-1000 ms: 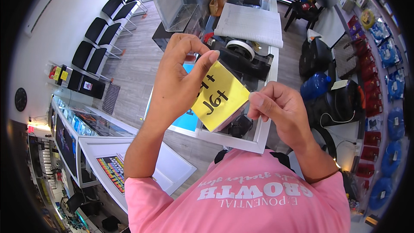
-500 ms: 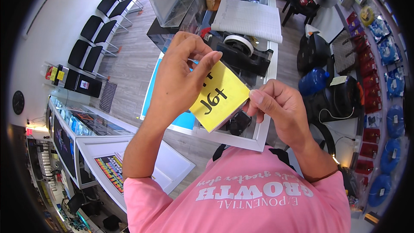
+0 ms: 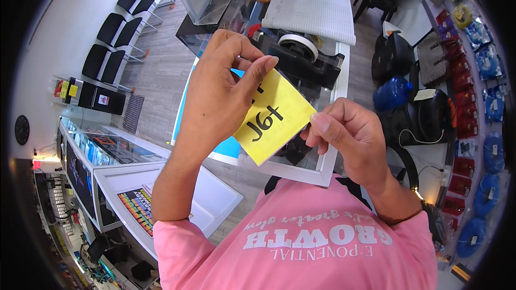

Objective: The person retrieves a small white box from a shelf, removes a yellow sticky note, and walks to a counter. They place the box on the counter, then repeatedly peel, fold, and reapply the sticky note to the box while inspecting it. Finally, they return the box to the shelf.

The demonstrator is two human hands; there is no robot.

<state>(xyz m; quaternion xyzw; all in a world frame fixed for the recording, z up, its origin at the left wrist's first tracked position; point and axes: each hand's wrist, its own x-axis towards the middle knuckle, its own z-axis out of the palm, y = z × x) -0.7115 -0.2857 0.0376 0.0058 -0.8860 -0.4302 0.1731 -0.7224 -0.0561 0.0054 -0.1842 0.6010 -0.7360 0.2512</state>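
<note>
A square yellow paper label [image 3: 277, 115] with black handwriting is held up over the near end of the glass counter. My left hand [image 3: 228, 83] pinches its upper corner between thumb and fingers, covering part of the writing. At the label's right corner, my right hand [image 3: 349, 137] pinches the edge with thumb and forefinger, the other fingers curled under. Just beyond the label, a black tape dispenser [image 3: 309, 67] with a white-rimmed roll stands on the counter. Bright blue sheets [image 3: 226, 147] lie partly hidden behind my left hand and the label.
An open lined notebook [image 3: 309, 13] lies farther along the white-framed counter [image 3: 301, 174]. Black chairs [image 3: 110, 28] line the left wall. At lower left stands another white-framed display case [image 3: 129, 174]. A blue water jug [image 3: 392, 99] and hanging packaged goods [image 3: 465, 107] are on the right.
The view has shifted slightly, so the counter and notebook sit a little higher. Both hands keep their pinch on the yellow label, which has barely moved.
</note>
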